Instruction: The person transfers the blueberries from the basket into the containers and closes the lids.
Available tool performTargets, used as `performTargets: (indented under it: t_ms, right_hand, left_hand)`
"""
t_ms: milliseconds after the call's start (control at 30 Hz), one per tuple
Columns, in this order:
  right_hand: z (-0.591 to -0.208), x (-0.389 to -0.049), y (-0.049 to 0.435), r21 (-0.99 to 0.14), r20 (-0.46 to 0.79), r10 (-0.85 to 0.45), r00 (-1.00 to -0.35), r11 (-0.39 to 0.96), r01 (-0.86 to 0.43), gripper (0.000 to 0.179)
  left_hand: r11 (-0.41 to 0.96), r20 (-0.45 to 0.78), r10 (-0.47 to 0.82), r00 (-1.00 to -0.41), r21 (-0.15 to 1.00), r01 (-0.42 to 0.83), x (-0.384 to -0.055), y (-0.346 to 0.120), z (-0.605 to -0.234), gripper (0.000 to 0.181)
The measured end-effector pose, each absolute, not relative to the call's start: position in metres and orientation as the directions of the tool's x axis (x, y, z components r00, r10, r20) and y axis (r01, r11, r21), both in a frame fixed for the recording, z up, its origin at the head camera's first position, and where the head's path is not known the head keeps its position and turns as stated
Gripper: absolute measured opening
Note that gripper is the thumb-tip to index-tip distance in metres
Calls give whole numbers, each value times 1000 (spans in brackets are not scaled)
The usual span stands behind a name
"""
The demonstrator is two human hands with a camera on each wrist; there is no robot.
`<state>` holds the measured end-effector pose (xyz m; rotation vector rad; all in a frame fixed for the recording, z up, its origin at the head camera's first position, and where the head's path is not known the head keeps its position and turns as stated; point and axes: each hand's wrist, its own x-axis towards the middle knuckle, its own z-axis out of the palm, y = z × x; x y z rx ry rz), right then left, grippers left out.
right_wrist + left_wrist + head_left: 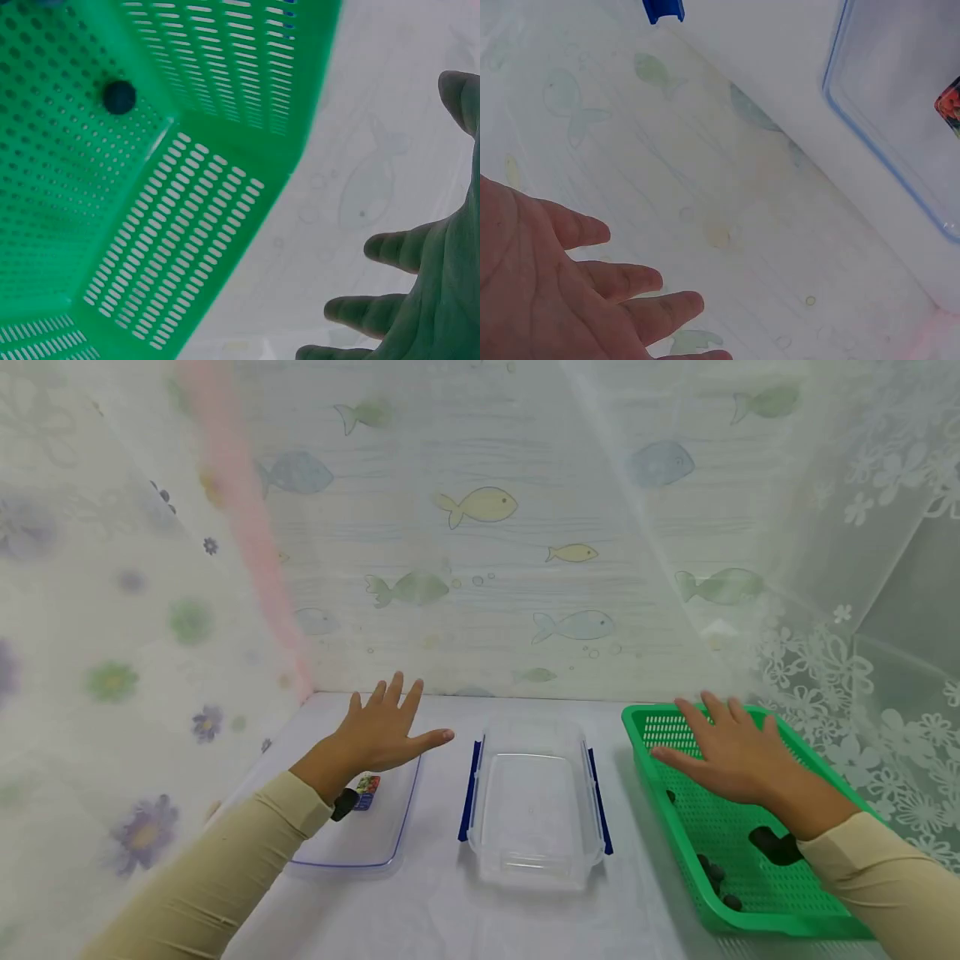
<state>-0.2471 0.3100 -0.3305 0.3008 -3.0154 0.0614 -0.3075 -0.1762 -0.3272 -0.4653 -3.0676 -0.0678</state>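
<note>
My left hand (378,733) is held in the air with its fingers spread, over a clear lid (352,839) with a blue rim and a colourful label (367,792). Nothing is in its grasp; the left wrist view shows the bare palm (525,285). My right hand (731,758), likewise spread and holding nothing, hovers over a green plastic basket (701,877). Several small dark round objects (732,902) lie in the basket; their kind is unclear. Between the hands stands a clear plastic container (531,810) with blue side clips (471,791).
A white cloth (435,910) covers the table. Behind it hangs a translucent curtain printed with fish (487,505), and flower-patterned sheets (112,681) enclose both sides. The basket has slotted walls (180,232) and a raised rim.
</note>
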Motion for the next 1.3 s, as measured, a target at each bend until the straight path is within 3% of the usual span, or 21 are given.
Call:
performTargets:
  t_ms: [433,800,1033,1300]
  right_hand:
    - [-345,-251,318,1,139,-225,-964,974,-227,89]
    - [-356,-256,325,7,132,-276,-952,961,-277,82]
    - [-367,-263,326,-35,99,-285,-953,956,-290,80]
    - [-374,-264,329,-114,53,-326,-944,937,-331,66]
  left_hand:
    - [933,21,332,-943,137,331,-305,-163,-350,114]
    - [899,1,336,-942,296,322,-303,-148,-368,111]
    - [842,-5,346,-938,444,308,-299,-136,-378,107]
    - [780,29,335,-942,552,294,-300,-128,-396,98]
